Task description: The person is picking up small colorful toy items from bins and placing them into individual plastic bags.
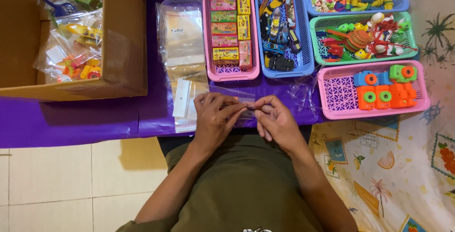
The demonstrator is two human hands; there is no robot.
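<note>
Purple cloth [71, 118] is lying under my baskets at twelve o'clock, all stocked. My left hand [214, 118] and right hand [277, 120] are pinching one clear bag [246, 106], which looks empty; filled bags are sitting in the box [124, 37] at ten o'clock.

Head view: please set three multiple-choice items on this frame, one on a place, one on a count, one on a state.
1. Where does the brown cardboard box sit?
A. far left of the purple cloth
B. on the tiled floor
C. inside a basket

2. How many pink plastic baskets show?
A. one
B. two
C. four

3. What are the hands doing?
A. resting flat
B. both pinching a clear plastic bag
C. lifting a toy car

Answers:
1 A, it stands on the purple table cloth at left.
2 B, the pink basket of small boxes and the pink basket of toy cameras.
3 B, the left hand and right hand meet on the clear plastic bag.
</note>
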